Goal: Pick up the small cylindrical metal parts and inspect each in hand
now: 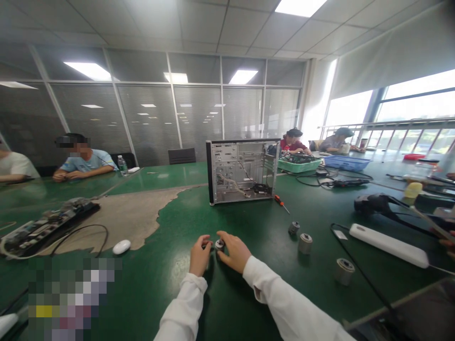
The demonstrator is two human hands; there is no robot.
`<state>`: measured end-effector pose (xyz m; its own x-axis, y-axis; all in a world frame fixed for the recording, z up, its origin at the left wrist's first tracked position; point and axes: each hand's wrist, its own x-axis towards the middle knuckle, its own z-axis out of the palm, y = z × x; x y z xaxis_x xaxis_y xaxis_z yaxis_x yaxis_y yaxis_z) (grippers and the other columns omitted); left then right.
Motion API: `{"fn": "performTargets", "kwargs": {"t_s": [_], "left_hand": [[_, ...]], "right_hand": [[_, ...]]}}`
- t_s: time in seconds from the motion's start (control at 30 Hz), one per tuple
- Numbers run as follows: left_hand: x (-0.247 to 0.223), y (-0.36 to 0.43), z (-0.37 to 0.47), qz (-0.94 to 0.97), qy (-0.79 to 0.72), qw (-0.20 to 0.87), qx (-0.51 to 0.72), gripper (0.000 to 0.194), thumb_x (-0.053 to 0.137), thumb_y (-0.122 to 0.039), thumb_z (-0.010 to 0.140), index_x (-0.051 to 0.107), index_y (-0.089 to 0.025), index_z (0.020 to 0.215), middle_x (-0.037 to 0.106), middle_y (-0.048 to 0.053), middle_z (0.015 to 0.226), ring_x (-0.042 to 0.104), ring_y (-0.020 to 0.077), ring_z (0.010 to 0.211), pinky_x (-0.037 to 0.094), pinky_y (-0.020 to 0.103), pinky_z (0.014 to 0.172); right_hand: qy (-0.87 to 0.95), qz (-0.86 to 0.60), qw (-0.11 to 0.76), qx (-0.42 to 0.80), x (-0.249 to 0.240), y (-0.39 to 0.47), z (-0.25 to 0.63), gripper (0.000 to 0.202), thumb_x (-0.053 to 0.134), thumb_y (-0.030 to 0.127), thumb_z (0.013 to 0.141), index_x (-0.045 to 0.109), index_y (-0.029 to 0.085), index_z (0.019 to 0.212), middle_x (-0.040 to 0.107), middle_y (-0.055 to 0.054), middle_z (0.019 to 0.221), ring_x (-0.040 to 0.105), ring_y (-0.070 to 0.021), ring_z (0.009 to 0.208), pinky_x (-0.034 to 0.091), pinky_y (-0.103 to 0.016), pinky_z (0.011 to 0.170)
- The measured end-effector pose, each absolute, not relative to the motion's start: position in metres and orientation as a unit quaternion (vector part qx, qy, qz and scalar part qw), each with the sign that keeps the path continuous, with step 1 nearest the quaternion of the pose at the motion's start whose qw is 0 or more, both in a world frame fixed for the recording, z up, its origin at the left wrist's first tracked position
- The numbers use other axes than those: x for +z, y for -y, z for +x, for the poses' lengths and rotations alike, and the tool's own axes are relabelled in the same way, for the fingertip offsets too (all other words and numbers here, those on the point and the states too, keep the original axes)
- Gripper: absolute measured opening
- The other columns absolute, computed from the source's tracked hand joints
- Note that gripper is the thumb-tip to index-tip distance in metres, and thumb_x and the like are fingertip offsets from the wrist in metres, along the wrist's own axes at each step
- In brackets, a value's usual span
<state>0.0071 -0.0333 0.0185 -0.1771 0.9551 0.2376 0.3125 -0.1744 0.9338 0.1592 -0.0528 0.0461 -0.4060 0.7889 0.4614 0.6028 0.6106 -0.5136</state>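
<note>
A small metal cylinder (219, 244) with a pale ring and a dark centre on top stands on the green table. My right hand (235, 252) grips it from the right, thumb in front and fingers behind. Close by on the left, my left hand (199, 255) has its fingers curled toward the thumb; a dark spot shows between them, too small to name. To the right stand three similar cylinders: a small dark one (294, 228), a medium one (305, 244) and a larger one (344, 272).
An opened computer case (245, 173) stands ahead, an orange screwdriver (280, 202) beside it. At right lie a white power strip (389, 244) and cables. A white mouse (121, 246) and a circuit assembly (53, 226) lie left. Green (300, 166) and blue baskets (346, 163) stand farther back, near other people.
</note>
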Motion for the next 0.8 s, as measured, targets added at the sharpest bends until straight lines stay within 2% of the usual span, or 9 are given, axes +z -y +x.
{"fn": "performTargets", "kwargs": {"t_s": [0.1,0.17,0.3,0.47,0.63,0.8], "left_hand": [[0.02,0.033,0.004,0.547,-0.56,0.305,0.543,0.023,0.046,-0.019,0.066,0.057,-0.015,0.086,0.064,0.006,0.082,0.059,0.0184,0.079,0.042,0.031,0.076],[0.022,0.034,0.003,0.529,-0.566,0.297,0.558,0.024,0.043,-0.018,0.068,0.056,-0.016,0.088,0.063,0.006,0.085,0.058,0.018,0.082,0.041,0.031,0.078],[0.03,0.041,0.008,0.573,-0.534,0.273,0.559,0.035,0.045,-0.016,0.068,0.051,-0.016,0.102,0.06,0.007,0.093,0.055,0.0178,0.087,0.04,0.031,0.081],[0.036,0.052,0.011,0.664,-0.499,0.218,0.513,0.043,0.056,-0.015,0.061,0.053,-0.022,0.104,0.053,0.007,0.105,0.047,0.0209,0.101,0.033,0.033,0.09],[0.034,0.051,0.01,0.643,-0.514,0.234,0.518,0.033,0.057,-0.015,0.061,0.058,-0.022,0.093,0.057,0.006,0.096,0.051,0.02,0.094,0.036,0.033,0.088],[0.027,0.044,0.009,0.552,-0.515,0.313,0.577,0.037,0.063,-0.016,0.058,0.056,-0.019,0.094,0.061,0.005,0.09,0.057,0.0173,0.082,0.043,0.031,0.079]], "right_hand": [[0.801,-0.386,0.408,0.207,0.024,0.027,0.139,0.071,0.055,0.011,0.055,0.03,0.017,0.122,0.046,-0.01,0.113,0.042,-0.0218,0.104,0.034,-0.037,0.088],[0.765,-0.389,0.441,0.263,0.01,0.015,0.135,0.074,0.052,0.007,0.052,0.029,0.018,0.122,0.043,-0.011,0.115,0.043,-0.0211,0.103,0.038,-0.036,0.084],[0.669,-0.422,0.504,0.347,-0.002,0.002,0.139,0.059,0.043,0.005,0.053,0.039,0.018,0.111,0.05,-0.007,0.102,0.052,-0.0167,0.088,0.045,-0.03,0.069],[0.616,-0.434,0.536,0.381,0.002,-0.004,0.142,0.047,0.042,0.006,0.053,0.046,0.02,0.098,0.055,-0.003,0.088,0.055,-0.0148,0.078,0.046,-0.029,0.067],[0.617,-0.433,0.532,0.387,0.004,-0.001,0.143,0.045,0.043,0.008,0.053,0.047,0.019,0.096,0.056,-0.003,0.088,0.056,-0.0154,0.077,0.046,-0.03,0.066],[0.612,-0.42,0.53,0.409,0.005,0.006,0.145,0.042,0.045,0.008,0.053,0.049,0.02,0.094,0.058,-0.003,0.085,0.057,-0.016,0.075,0.046,-0.031,0.066]]}}
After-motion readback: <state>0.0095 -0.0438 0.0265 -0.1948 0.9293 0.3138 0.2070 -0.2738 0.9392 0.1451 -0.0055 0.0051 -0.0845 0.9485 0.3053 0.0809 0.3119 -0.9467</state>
